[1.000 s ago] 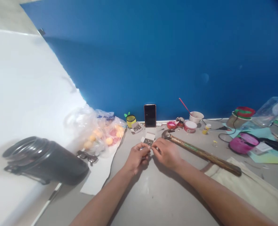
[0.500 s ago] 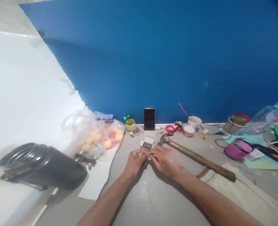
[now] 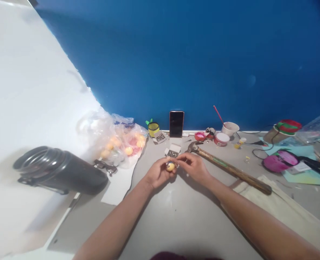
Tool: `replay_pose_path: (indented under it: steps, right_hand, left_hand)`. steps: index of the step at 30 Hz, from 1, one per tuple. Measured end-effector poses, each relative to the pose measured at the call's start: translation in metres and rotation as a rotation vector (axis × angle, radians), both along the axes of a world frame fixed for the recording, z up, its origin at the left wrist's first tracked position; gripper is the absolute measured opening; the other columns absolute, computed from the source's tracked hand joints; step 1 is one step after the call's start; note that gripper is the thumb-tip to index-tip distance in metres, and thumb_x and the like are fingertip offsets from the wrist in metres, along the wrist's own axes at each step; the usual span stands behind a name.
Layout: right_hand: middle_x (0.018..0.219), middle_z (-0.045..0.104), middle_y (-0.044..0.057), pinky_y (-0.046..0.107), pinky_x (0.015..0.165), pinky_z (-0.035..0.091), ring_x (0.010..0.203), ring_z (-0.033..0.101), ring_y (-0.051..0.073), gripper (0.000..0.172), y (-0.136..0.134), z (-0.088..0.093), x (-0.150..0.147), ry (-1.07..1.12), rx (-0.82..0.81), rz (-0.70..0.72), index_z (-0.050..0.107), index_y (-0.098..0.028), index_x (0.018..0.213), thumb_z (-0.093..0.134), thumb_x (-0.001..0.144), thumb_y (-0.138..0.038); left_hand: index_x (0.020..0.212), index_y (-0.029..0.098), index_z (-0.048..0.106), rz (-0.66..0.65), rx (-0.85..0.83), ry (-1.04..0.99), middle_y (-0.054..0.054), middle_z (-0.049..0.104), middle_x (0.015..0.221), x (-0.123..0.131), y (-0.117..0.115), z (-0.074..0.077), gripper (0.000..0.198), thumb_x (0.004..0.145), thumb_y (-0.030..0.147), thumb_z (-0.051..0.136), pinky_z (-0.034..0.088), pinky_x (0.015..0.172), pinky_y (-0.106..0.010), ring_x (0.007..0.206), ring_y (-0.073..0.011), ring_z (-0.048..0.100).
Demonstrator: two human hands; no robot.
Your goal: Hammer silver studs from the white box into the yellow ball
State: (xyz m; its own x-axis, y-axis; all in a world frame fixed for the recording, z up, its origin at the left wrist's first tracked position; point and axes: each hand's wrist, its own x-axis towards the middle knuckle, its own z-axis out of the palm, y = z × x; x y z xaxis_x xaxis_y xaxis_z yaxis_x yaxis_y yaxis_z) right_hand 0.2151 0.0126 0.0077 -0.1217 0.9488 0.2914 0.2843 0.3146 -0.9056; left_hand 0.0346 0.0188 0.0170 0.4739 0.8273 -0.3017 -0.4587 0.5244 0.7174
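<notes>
My left hand (image 3: 156,174) is closed around a small yellow ball (image 3: 170,166), which has dark and shiny marks on its upper part. The fingertips of my right hand (image 3: 194,169) are pinched together at the ball's upper right side; whatever they hold is too small to make out. Just beyond my hands stands an open white box (image 3: 173,148) of small shiny metal pieces. A second small box (image 3: 159,137) of similar pieces lies farther back. A claw hammer (image 3: 227,166) with a worn wooden handle rests right of my right hand.
A dark flask (image 3: 65,169) lies at left, near plastic bags (image 3: 119,142) with orange balls. At the back, a phone (image 3: 176,124) leans against the blue board. Rightward are a white cup (image 3: 230,128), a pink pouch (image 3: 280,160) and a cream cloth (image 3: 281,213).
The view has tilted down, so the table sits higher in the picture. My left hand has turned, showing more of the yellow ball. My right hand's fingers have come off its front.
</notes>
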Motion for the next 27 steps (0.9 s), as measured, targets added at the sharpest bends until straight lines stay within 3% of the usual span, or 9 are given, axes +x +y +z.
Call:
replay_pose_path:
  steps: [3,5,8,12,18,23,27]
  right_hand:
    - [0.068,0.069,0.001,0.026,0.057,0.046,0.059,0.058,0.014,0.027,0.005,0.002,0.003,0.207,-0.180,-0.042,0.074,-0.017,0.084,0.077,0.078,-0.043]
    - [0.062,0.066,-0.001,0.025,0.051,0.043,0.053,0.052,0.012,0.031,0.009,0.000,0.004,0.333,-0.267,-0.044,0.074,-0.017,0.082,0.080,0.073,-0.046]
    - [0.066,0.068,0.001,0.023,0.050,0.044,0.056,0.053,0.011,0.035,0.012,-0.003,0.005,0.499,-0.346,-0.032,0.073,-0.016,0.077,0.086,0.066,-0.047]
    - [0.076,0.071,0.003,0.019,0.047,0.041,0.057,0.054,0.009,0.038,0.013,-0.006,0.005,0.636,-0.473,0.040,0.073,-0.017,0.076,0.092,0.061,-0.046]
    - [0.075,0.070,0.002,0.019,0.046,0.039,0.054,0.052,0.007,0.040,0.007,-0.004,0.001,0.609,-0.534,0.152,0.074,-0.017,0.075,0.094,0.060,-0.047]
    - [0.065,0.066,-0.001,0.022,0.047,0.037,0.051,0.050,0.007,0.035,0.000,-0.005,-0.006,0.524,-0.551,0.208,0.073,-0.017,0.074,0.093,0.062,-0.044]
    - [0.064,0.065,-0.001,0.022,0.049,0.037,0.052,0.050,0.008,0.032,-0.003,-0.009,-0.011,0.484,-0.533,0.218,0.074,-0.017,0.075,0.090,0.066,-0.042]
  left_hand:
    - [0.098,0.011,0.076,-0.072,0.039,-0.049,-0.010,0.068,0.089,-0.001,-0.002,0.009,0.029,0.070,0.019,0.076,0.049,0.062,-0.028,0.072,-0.0161,0.063]
    - [0.108,0.014,0.074,-0.053,0.114,0.007,-0.010,0.069,0.096,-0.001,-0.005,0.014,0.038,0.070,0.013,0.079,0.050,0.067,-0.028,0.079,-0.0175,0.066]
    - [0.116,0.019,0.071,0.016,0.203,0.094,-0.010,0.070,0.105,-0.001,-0.010,0.017,0.042,0.075,0.019,0.083,0.052,0.069,-0.029,0.083,-0.0187,0.068]
    - [0.112,0.019,0.068,0.070,0.260,0.116,-0.008,0.068,0.110,-0.004,-0.014,0.011,0.042,0.074,0.023,0.085,0.047,0.061,-0.024,0.075,-0.0122,0.063]
    - [0.100,0.021,0.056,0.134,0.388,0.322,-0.002,0.069,0.104,-0.004,-0.015,-0.005,0.035,0.072,0.018,0.077,0.044,0.062,-0.022,0.066,-0.0079,0.054]
    - [0.109,0.019,0.061,0.131,0.547,0.614,-0.001,0.066,0.094,-0.009,-0.014,-0.007,0.034,0.078,0.027,0.074,0.044,0.066,-0.024,0.073,-0.0121,0.055]
    - [0.096,0.018,0.062,0.097,0.672,0.735,0.000,0.065,0.086,-0.007,-0.017,-0.007,0.020,0.082,0.030,0.069,0.043,0.068,-0.025,0.073,-0.0137,0.055]
